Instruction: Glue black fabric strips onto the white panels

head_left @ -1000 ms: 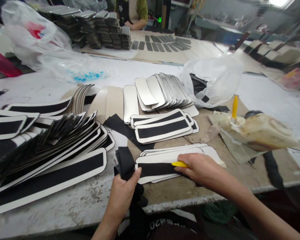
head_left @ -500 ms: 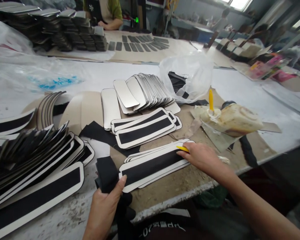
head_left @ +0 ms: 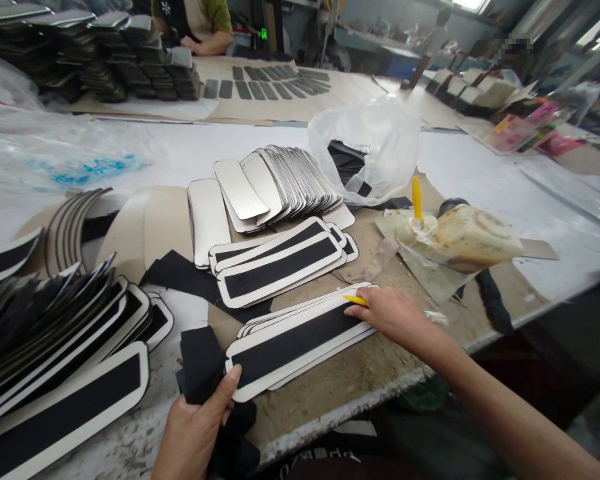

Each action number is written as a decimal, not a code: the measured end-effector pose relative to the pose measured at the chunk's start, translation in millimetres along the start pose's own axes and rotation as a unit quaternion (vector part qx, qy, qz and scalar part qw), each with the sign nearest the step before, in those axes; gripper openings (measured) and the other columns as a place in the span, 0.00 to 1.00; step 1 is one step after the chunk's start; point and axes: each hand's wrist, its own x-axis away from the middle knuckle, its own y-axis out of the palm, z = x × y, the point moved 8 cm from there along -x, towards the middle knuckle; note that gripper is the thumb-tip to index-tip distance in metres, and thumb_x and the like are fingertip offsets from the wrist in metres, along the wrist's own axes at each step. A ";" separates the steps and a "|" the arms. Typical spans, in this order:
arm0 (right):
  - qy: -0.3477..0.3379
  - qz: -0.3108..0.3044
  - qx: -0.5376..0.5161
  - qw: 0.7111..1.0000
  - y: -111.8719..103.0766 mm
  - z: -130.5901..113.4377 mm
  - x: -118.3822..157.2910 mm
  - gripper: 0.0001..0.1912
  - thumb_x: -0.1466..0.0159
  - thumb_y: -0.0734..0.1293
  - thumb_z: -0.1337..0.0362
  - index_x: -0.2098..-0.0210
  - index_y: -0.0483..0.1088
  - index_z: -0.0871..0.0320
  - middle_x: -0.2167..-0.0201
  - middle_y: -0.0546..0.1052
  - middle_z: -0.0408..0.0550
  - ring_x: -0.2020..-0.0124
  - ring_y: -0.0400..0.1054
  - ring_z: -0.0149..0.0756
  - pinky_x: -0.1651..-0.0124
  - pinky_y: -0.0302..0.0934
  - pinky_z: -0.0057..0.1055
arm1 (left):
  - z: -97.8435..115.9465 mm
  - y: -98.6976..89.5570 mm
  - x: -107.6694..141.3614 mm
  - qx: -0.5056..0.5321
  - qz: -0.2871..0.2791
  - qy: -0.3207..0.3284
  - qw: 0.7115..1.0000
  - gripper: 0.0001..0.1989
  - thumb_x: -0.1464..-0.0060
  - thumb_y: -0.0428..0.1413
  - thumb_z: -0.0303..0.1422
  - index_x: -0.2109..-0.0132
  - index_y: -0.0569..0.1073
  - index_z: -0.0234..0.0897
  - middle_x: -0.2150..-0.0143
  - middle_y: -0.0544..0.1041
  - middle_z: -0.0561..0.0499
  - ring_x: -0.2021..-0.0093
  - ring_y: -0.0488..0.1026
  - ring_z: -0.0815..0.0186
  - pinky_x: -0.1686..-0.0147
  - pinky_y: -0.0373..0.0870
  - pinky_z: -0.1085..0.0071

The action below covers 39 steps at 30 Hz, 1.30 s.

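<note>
My left hand (head_left: pixel 200 417) pinches the near left end of a long white panel with a black strip (head_left: pixel 295 345), thumb on top and the other fingers mostly hidden. This panel lies on a small fanned stack of similar ones. My right hand (head_left: pixel 393 312) is closed around a yellow pointed tool (head_left: pixel 356 301) and rests on the panel's right end; most of the tool is hidden in the hand. Beside my left hand are folded pieces of black fabric (head_left: pixel 200 360). Just beyond lies another small stack of black-striped panels (head_left: pixel 283 268).
White panels (head_left: pixel 290 183) lie fanned out behind. A stained plastic container (head_left: pixel 480 237) with a yellow stick (head_left: pixel 417 199) stands right, near a clear plastic bag (head_left: pixel 390 153). Striped panels (head_left: pixel 65 407) pile up at left. Across the table, a person (head_left: pixel 205 30) sits by dark stacks (head_left: pixel 100 60).
The camera view has shifted slightly, so the scene sits a little further left in the picture. Both hands keep their places on the panel.
</note>
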 end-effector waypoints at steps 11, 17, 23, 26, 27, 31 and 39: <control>0.021 0.028 -0.015 0.999 1.9 3.9 -1.3 0.17 0.39 0.64 0.50 0.62 0.71 0.58 0.64 0.77 0.55 0.61 0.71 0.46 0.62 0.59 0.32 | 0.7 -1.4 -1.3 0.002 0.028 0.003 1.000 0.26 0.73 0.65 0.51 0.79 0.61 0.38 0.86 0.59 0.60 0.83 0.54 0.73 0.83 0.51 0.74; 0.030 0.083 -0.031 0.996 -4.9 12.8 3.9 0.18 0.38 0.63 0.50 0.65 0.71 0.59 0.68 0.77 0.57 0.64 0.72 0.46 0.65 0.58 0.32 | -3.3 1.2 -3.5 0.018 0.000 0.015 1.000 0.26 0.71 0.65 0.51 0.78 0.61 0.37 0.86 0.59 0.59 0.83 0.54 0.72 0.83 0.52 0.74; 0.025 0.172 -0.100 0.980 -21.9 32.3 16.9 0.15 0.32 0.53 0.57 0.64 0.66 0.58 0.69 0.75 0.51 0.67 0.70 0.38 0.67 0.55 0.28 | 2.5 -0.3 -1.5 0.062 -0.007 0.040 0.997 0.25 0.69 0.66 0.49 0.78 0.62 0.37 0.85 0.60 0.59 0.84 0.55 0.72 0.84 0.53 0.74; 0.006 0.209 -0.193 0.959 -28.5 40.4 24.9 0.17 0.33 0.52 0.54 0.66 0.65 0.57 0.74 0.73 0.48 0.73 0.67 0.37 0.70 0.54 0.28 | 4.9 -1.8 1.0 0.109 -0.010 0.040 0.993 0.24 0.71 0.68 0.46 0.77 0.64 0.36 0.84 0.61 0.60 0.83 0.55 0.73 0.84 0.54 0.76; -0.011 0.207 -0.237 0.949 -28.2 40.7 26.0 0.19 0.33 0.52 0.51 0.68 0.65 0.57 0.75 0.72 0.47 0.75 0.66 0.35 0.71 0.54 0.28 | 6.3 -2.4 2.1 0.119 -0.009 0.043 0.992 0.24 0.72 0.68 0.45 0.76 0.65 0.36 0.84 0.61 0.60 0.83 0.56 0.74 0.84 0.55 0.77; -0.063 0.142 -0.379 0.912 -18.1 34.7 24.7 0.24 0.35 0.52 0.45 0.71 0.64 0.57 0.80 0.67 0.41 0.81 0.58 0.29 0.77 0.51 0.26 | 12.1 -2.8 8.1 0.137 -0.010 0.043 0.990 0.24 0.74 0.69 0.43 0.70 0.71 0.34 0.77 0.70 0.55 0.78 0.64 0.69 0.80 0.62 0.75; -0.008 0.073 -0.438 0.896 7.4 32.5 33.3 0.22 0.44 0.65 0.45 0.78 0.61 0.58 0.84 0.59 0.37 0.83 0.53 0.26 0.81 0.49 0.24 | 19.6 1.2 22.7 0.140 -0.075 0.087 0.984 0.21 0.67 0.66 0.44 0.77 0.66 0.34 0.84 0.61 0.59 0.83 0.55 0.75 0.84 0.52 0.77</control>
